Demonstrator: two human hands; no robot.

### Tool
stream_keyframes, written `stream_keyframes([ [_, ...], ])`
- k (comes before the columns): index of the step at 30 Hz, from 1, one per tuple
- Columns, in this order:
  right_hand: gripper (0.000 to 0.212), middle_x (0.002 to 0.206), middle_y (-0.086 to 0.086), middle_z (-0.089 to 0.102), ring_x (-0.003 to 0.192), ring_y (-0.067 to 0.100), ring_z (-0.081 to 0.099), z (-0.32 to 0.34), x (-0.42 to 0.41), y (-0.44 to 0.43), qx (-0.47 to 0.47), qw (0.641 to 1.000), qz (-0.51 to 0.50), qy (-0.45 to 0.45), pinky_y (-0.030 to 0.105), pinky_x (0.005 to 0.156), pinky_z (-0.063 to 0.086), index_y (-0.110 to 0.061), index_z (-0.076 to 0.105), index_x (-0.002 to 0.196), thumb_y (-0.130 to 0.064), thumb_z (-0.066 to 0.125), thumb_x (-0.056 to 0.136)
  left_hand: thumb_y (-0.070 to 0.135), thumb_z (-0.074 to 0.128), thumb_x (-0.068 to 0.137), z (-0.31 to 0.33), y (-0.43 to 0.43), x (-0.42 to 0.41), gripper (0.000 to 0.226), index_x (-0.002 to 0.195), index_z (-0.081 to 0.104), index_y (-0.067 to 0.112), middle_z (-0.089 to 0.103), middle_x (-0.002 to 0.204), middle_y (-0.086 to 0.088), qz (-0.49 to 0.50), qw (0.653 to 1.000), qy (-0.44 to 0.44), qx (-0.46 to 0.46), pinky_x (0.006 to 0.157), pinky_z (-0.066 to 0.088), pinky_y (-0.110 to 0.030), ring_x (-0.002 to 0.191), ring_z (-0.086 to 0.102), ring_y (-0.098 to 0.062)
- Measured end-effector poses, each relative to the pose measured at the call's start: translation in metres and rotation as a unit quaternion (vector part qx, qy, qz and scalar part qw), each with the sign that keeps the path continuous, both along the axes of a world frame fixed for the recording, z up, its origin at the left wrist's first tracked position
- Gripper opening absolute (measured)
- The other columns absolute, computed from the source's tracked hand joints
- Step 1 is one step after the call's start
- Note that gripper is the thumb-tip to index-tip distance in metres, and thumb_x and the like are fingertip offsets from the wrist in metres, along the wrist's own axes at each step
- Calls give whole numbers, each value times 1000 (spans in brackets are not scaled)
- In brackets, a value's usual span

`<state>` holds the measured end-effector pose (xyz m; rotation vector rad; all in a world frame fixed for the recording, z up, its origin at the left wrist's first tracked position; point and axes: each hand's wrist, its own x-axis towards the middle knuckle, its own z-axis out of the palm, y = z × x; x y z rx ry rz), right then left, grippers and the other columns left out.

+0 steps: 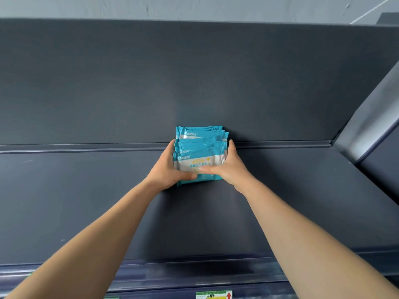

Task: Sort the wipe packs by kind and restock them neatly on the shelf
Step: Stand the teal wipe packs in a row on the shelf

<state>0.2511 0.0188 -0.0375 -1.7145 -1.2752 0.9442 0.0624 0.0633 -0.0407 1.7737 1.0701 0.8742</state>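
A bunch of several teal-and-white wipe packs point(201, 145) leans in a row against the back panel of a dark shelf point(86, 201), near the middle. My left hand point(167, 169) grips the left side of the bunch, thumb across the front pack. On the right side my right hand point(228, 165) holds the bunch, its thumb lying on the front pack's white label. All packs look like the same kind. The rear packs are partly hidden behind the front ones.
The shelf's dark back panel point(194, 83) rises behind the packs. A slanted dark side panel point(371, 126) closes the right end. At the shelf's front edge runs a price rail with a green-and-white label point(213, 295).
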Motion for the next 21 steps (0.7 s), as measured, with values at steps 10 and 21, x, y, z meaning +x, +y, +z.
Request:
stream_keyframes([
  [10,95,115,-19,61,112,9,57,-9,5,11,34,999,1,4,39,97,49,-41,43,114,-65,86,33,54,89,39,-3,-7,1,112,134,37,25,26,139,20,41,996,74,41,115,24,-32,143,20,-9],
  [21,101,131,-17,48,122,11,47,-6,10,5,66,991,26,-110,36,103,42,-30,30,138,-56,83,57,61,83,53,3,-8,7,80,113,39,30,56,102,20,115,977,173,56,100,41,-43,113,53,-20],
])
